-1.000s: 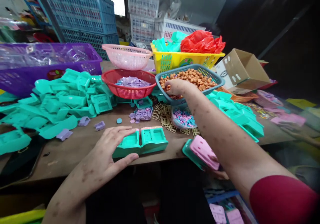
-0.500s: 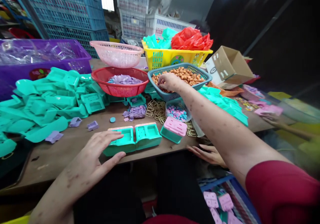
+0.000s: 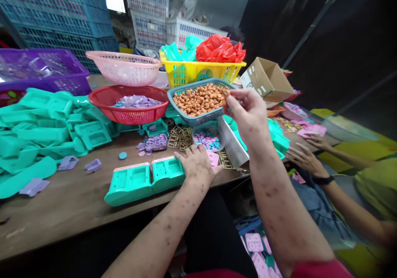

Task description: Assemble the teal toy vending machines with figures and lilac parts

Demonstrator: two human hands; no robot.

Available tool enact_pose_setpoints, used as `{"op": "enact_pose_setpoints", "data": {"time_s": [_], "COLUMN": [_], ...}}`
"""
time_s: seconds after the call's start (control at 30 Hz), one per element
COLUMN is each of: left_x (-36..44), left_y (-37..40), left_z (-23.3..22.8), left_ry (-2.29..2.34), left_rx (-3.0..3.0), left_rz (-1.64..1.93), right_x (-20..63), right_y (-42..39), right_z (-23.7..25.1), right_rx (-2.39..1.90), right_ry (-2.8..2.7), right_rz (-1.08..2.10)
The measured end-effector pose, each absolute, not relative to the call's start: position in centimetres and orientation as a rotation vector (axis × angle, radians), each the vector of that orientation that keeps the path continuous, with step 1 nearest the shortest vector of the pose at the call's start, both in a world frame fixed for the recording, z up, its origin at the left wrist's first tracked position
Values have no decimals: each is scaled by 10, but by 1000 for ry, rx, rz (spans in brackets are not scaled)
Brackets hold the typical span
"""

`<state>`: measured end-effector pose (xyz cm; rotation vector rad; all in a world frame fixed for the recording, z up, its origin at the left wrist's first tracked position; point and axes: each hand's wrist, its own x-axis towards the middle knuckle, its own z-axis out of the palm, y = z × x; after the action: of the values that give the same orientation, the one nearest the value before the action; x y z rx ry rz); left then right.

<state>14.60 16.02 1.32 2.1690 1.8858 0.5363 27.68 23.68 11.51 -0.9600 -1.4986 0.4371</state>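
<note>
Directions are from view centre. Our right hand (image 3: 251, 115), toward 3 o'clock, pinches one small orange piece (image 3: 226, 92) between thumb and fingertips, just at the rim of the blue-grey basket (image 3: 201, 120) at 12. Our left hand (image 3: 197, 166), at 6, has fingers spread over a pink part (image 3: 213, 158); we can't tell if it grips. Done, as far as we see: two teal cases (image 3: 132, 181) stand side by side at 8 on the worktop (image 3: 62, 212), and one orange piece is picked out. Left: no orange piece shows in their recesses, plenty of loose orange pieces (image 3: 198, 98) fill the basket, and a teal pile (image 3: 46, 133) sits at 9.
</note>
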Motion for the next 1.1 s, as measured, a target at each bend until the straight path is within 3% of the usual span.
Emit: {"op": "enact_pose_setpoints", "data": {"time_s": [0.1, 0.2, 0.43, 0.67, 0.9, 1.1], "left_x": [127, 88, 55, 43, 31, -49], "left_y": [167, 178, 223, 207, 216, 186], "left_z": [10, 19, 26, 44, 41, 86], "left_ry": [1788, 1392, 714, 809, 969, 1615], "left_rx": [2196, 2337, 2117, 2437, 2370, 2279], "left_rz": [424, 331, 187, 126, 30, 615], "right_x": [307, 326, 321, 303, 282, 275], "right_y": [167, 120, 99, 97, 101, 117], "right_z": [76, 26, -50, -50, -32, -41], "right_rx": [-1004, -1092, -1008, -836, -813, -888], "right_ry": [-1354, -1110, -555, -588, -728, -825], "right_rz": [654, 951, 1541, 1662, 1635, 1606]}}
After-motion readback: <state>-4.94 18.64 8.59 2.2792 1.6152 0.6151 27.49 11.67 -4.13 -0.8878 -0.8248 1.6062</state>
